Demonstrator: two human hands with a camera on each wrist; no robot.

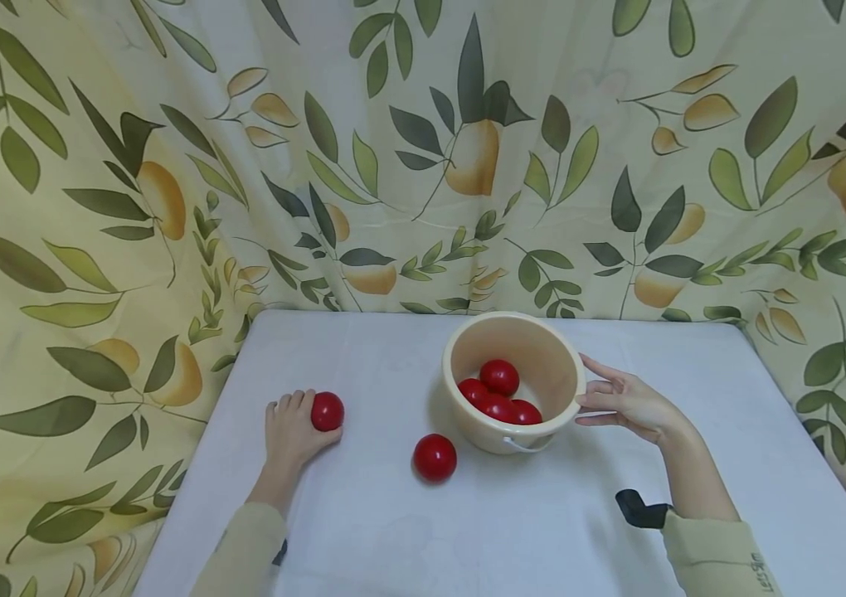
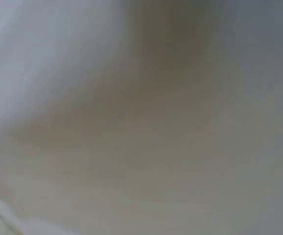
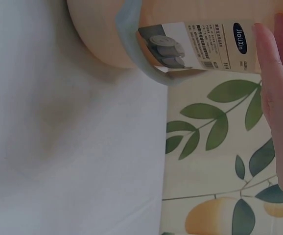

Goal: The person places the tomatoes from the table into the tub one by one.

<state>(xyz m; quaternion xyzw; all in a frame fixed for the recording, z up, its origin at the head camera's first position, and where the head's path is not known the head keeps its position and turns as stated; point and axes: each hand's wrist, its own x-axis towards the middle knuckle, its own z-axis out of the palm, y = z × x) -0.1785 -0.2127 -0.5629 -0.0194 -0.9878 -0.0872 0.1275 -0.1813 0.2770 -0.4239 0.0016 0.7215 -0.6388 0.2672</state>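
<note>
Near the left side of the table, my left hand [image 1: 293, 429] grips a glossy red ball [image 1: 328, 411], fingers on its far left and thumb beneath. A cream bucket [image 1: 517, 332] stands tilted slightly toward me, with several more red balls [image 1: 499, 377] inside. The fingers of my right hand [image 1: 628, 404] are extended and touch the bucket's right rim and wall. In the right wrist view the fingers [image 3: 273, 68] lie along the bucket [image 3: 100, 34] beside its printed label [image 3: 180, 46]. The left wrist view is blurred, and the held ball is hidden there.
Another red ball [image 1: 435, 458] lies on the white-covered table [image 1: 363, 531], in front of the bucket and between my hands. The bucket's pale handle [image 1: 527, 446] hangs at its front. A leaf-patterned curtain [image 1: 423, 240] rises behind the table and along the left.
</note>
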